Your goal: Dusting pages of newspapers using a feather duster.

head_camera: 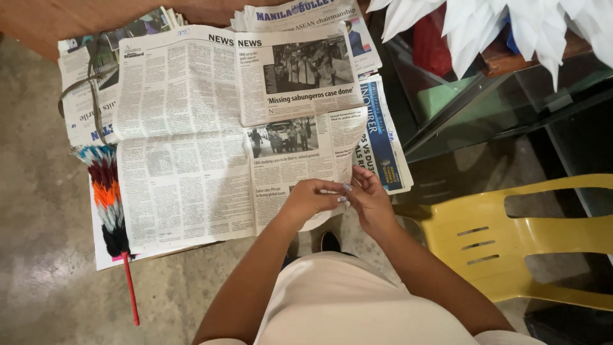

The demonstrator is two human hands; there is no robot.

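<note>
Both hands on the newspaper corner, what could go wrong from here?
1. The left hand and right hand pinch one thin corner of the open newspaper; a sharp pull might tear it.
2. The feather duster lies along the sheet's left edge; dragging the paper could shift it.

Both bare forearms reach forward, converging; the left hand [308, 198] and right hand [369, 203] meet, fingers curled and pinching together at the newspaper's [191, 140] near edge.
</note>
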